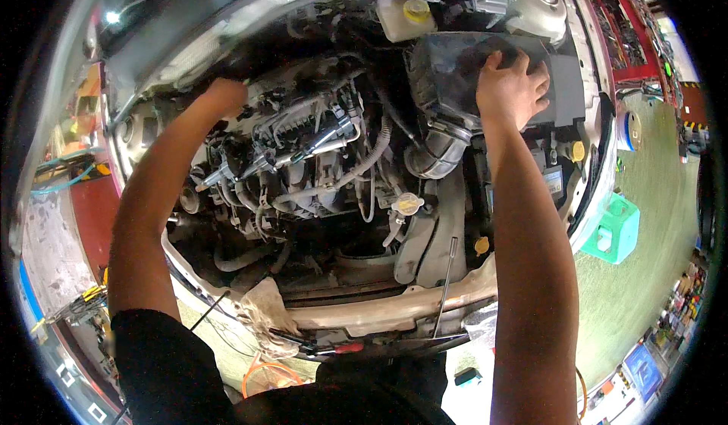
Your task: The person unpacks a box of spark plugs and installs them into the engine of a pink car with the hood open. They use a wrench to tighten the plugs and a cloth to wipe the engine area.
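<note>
Under the raised hood of a car, my left hand point(227, 97) reaches to the back left of the engine point(303, 148). Its fingers curl down behind the engine's top edge, and whatever they grip is hidden. My right hand point(513, 90) is open, its fingers spread and bent over the dark air filter box point(447, 61) at the right. From that box a ribbed black intake hose point(440, 152) bends down toward the front. Blue-grey ignition or injector parts point(334, 133) lie along the engine's top between my arms.
A coolant tank with a yellow cap point(415, 9) stands at the back. Near the front are the radiator cap point(408, 203), a thin metal rod point(446, 288), a rag point(267, 311) and a red-handled tool point(349, 347). A green plastic stool point(613, 229) is on the floor at the right.
</note>
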Demonstrator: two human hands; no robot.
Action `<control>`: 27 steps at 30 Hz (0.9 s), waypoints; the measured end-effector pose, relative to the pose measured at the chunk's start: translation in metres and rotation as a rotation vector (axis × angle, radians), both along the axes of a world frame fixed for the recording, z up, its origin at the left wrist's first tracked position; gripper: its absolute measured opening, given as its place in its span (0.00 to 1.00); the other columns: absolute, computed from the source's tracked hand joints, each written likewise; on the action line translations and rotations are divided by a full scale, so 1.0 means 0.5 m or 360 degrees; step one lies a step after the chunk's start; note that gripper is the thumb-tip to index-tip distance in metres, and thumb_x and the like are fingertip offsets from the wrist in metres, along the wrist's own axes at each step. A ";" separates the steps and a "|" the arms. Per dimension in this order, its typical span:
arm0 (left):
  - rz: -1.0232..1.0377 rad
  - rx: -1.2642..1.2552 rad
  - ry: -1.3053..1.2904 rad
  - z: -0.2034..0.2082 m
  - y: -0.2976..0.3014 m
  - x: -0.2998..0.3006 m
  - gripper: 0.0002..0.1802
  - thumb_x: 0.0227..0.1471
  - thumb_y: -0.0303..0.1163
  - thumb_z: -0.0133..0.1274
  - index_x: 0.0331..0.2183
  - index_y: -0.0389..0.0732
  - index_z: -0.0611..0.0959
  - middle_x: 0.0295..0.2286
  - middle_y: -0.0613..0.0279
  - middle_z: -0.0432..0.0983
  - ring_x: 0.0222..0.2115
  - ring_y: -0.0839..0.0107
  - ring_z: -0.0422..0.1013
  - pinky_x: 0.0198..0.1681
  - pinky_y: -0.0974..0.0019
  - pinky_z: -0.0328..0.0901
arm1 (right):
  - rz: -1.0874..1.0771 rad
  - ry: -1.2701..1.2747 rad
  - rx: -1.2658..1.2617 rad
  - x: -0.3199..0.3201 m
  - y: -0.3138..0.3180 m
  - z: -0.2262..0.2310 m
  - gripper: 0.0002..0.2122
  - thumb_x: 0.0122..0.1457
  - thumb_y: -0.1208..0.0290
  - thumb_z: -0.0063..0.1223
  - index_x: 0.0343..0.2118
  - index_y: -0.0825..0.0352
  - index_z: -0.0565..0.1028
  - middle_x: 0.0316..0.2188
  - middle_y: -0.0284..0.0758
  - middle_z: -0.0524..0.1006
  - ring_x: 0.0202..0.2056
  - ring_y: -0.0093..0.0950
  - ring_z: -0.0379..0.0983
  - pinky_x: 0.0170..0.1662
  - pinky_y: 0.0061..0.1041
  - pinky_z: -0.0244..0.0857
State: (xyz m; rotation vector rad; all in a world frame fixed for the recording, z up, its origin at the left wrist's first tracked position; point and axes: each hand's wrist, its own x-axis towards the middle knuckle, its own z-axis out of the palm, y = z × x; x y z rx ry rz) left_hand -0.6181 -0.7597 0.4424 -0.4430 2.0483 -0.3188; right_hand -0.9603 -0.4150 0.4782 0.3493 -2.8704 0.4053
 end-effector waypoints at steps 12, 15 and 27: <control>0.0446 -0.0059 0.0050 0.022 0.015 0.019 0.16 0.55 0.39 0.59 0.39 0.37 0.86 0.38 0.50 0.84 0.41 0.54 0.80 0.42 0.55 0.74 | -0.0005 -0.0003 -0.0008 0.001 -0.001 0.000 0.27 0.64 0.45 0.46 0.61 0.54 0.71 0.67 0.46 0.59 0.70 0.43 0.49 0.70 0.51 0.42; 0.0633 0.0000 -0.0174 0.035 0.001 -0.015 0.21 0.58 0.47 0.58 0.37 0.37 0.87 0.38 0.49 0.84 0.40 0.52 0.81 0.42 0.53 0.74 | 0.0027 0.0092 -0.0079 -0.006 0.004 -0.013 0.24 0.63 0.47 0.47 0.57 0.55 0.73 0.66 0.47 0.60 0.70 0.46 0.49 0.69 0.57 0.42; -0.0261 -0.0060 0.0275 0.018 0.007 0.063 0.06 0.45 0.28 0.60 0.28 0.37 0.87 0.32 0.48 0.83 0.38 0.51 0.80 0.38 0.49 0.73 | 0.0083 0.0066 -0.0122 -0.001 0.001 -0.013 0.24 0.62 0.48 0.47 0.56 0.57 0.74 0.66 0.47 0.61 0.69 0.47 0.50 0.68 0.59 0.42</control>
